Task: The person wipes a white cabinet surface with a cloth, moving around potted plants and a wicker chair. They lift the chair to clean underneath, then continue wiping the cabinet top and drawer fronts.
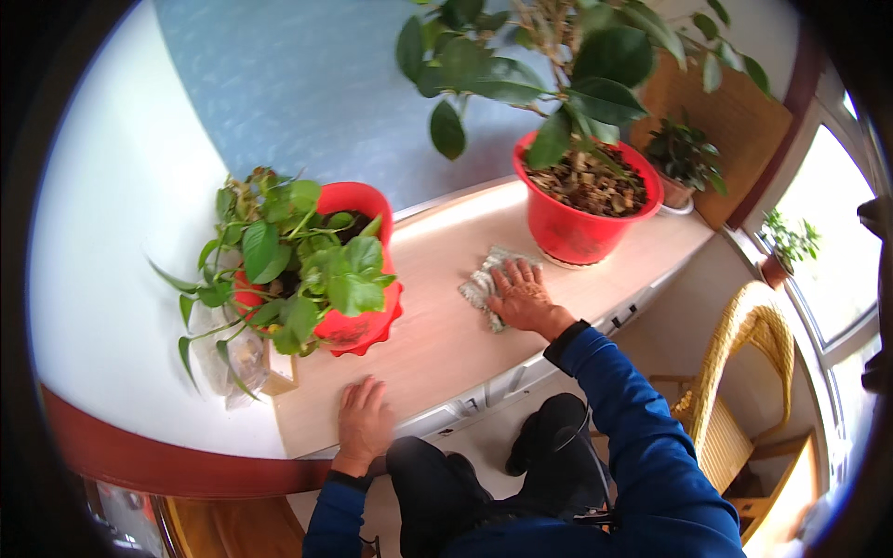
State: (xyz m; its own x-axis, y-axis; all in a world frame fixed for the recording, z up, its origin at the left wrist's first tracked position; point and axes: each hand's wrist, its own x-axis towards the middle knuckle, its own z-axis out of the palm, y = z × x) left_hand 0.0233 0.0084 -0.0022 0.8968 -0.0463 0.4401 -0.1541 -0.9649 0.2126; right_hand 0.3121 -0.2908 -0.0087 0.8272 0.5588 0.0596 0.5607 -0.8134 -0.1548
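Observation:
My right hand [523, 299] lies flat, its fingers spread, on a crumpled pale patterned cloth [479, 290] on the light wood cabinet top [433, 321]. The cloth shows past the fingertips and to the left of the hand; the palm hides the rest. Just beyond them stands a red pot [584, 223] with wood chips and a tall leafy plant. My left hand [365, 418] rests at the near left edge of the top, slightly blurred, with its fingers stretched out and nothing in them. Ahead of it is a second red pot [358, 330] holding a trailing green plant [279, 251].
A small potted plant [684, 153] stands at the far right end by a brown woven panel [716, 121]. Low on the left, a small box [281, 370] sits beside a clear plastic bag [244, 358]. A wicker chair [744, 353] stands at right, near a window [823, 242].

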